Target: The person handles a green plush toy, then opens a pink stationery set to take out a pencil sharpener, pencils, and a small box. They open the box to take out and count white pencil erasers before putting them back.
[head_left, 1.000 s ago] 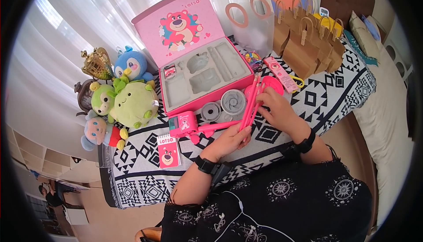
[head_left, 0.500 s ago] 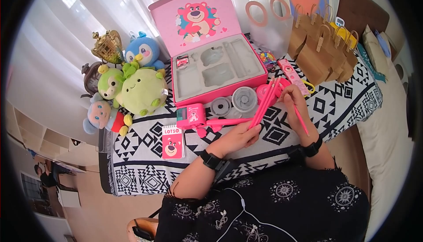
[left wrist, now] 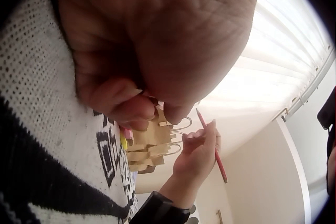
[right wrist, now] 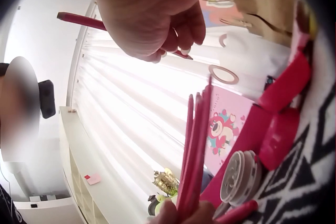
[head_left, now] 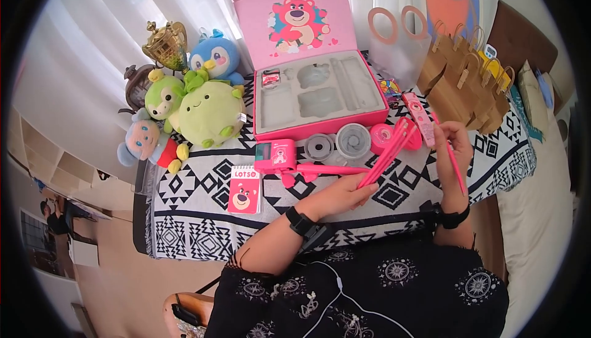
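My left hand (head_left: 337, 198) grips several pink pencils (head_left: 389, 155) at their lower ends, points tilted up and away. In the right wrist view the bundled pencils (right wrist: 193, 153) stand together above the left fingers. To the right, my raised right hand (head_left: 454, 152) pinches a single pink pencil (head_left: 457, 170), apart from the bundle. That same pencil (left wrist: 220, 167) shows in the left wrist view, its point upward. Beyond the hands stands an open pink box (head_left: 326, 127) with a bear on its lid and a moulded grey insert.
Round grey containers (head_left: 353, 142), a pink bear-print device (head_left: 276, 157) and a LOTSO notepad (head_left: 244, 191) lie before the box. Plush toys (head_left: 211, 116) and a gold trophy cup (head_left: 166, 46) crowd the left. Brown paper bags (head_left: 458, 95) stand right, near a pink pack (head_left: 418, 118).
The right hand has drawn one pencil out of the bundle and moved it to the right, away from the left hand. The left hand keeps holding the other pencils. The head view has shifted.
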{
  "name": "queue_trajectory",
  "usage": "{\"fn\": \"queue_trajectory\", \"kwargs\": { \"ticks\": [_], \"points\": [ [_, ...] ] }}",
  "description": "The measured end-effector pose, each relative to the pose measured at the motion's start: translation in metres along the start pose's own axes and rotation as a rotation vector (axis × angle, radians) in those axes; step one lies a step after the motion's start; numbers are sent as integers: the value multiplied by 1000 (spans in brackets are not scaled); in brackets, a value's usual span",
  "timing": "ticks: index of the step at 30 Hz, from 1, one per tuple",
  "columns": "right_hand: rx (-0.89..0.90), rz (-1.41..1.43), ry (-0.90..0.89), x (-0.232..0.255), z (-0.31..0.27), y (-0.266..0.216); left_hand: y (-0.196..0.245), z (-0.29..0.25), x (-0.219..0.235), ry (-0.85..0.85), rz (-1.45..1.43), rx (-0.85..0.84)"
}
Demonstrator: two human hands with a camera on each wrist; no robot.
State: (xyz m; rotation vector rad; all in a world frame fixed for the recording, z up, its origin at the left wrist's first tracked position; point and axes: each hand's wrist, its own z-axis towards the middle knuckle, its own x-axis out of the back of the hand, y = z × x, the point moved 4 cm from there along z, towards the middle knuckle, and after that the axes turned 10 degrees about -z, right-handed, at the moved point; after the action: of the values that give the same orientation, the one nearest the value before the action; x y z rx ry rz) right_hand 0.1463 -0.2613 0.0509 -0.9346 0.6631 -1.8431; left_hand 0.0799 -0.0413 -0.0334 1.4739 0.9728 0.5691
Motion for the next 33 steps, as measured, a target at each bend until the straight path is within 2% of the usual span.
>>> {"fn": "queue_trajectory", "kwargs": {
  "ticks": [1,6,10,12,19,21,22,23,25,26,29,30,31,33],
  "points": [
    [66,-52,47,5,5,-7,1,0,-1,7,10,8],
    [111,19,136,24,24,-32,-1,0,-1,12,28,20],
    [137,82,100,21,33,-49,0,0,-1,26,53,35],
    [201,239,22,17,38,-55,-1,0,-1,19,66,29],
    [412,210,73,18,60,-107,0,-1,-1,15,71,26],
    [492,319,73,21,68,-120,4,-2,-2,24,55,26],
    [448,200,87,25,73,-118,7,-4,-3,24,45,44],
    [447,201,84,27,75,-120,8,-4,-3,25,35,62],
    [559,437,-24,27,77,-127,3,-2,-1,28,29,54],
    [481,381,-34,32,77,-122,2,-1,-1,27,25,44],
    [481,402,-93,28,74,-120,0,-1,0,15,39,37],
    [473,353,24,23,75,-125,1,0,-1,9,57,28],
    [473,368,15,20,79,-126,3,-1,0,26,54,30],
    [600,-142,173,20,84,-128,5,-2,-1,-6,60,20]
  ]
}}
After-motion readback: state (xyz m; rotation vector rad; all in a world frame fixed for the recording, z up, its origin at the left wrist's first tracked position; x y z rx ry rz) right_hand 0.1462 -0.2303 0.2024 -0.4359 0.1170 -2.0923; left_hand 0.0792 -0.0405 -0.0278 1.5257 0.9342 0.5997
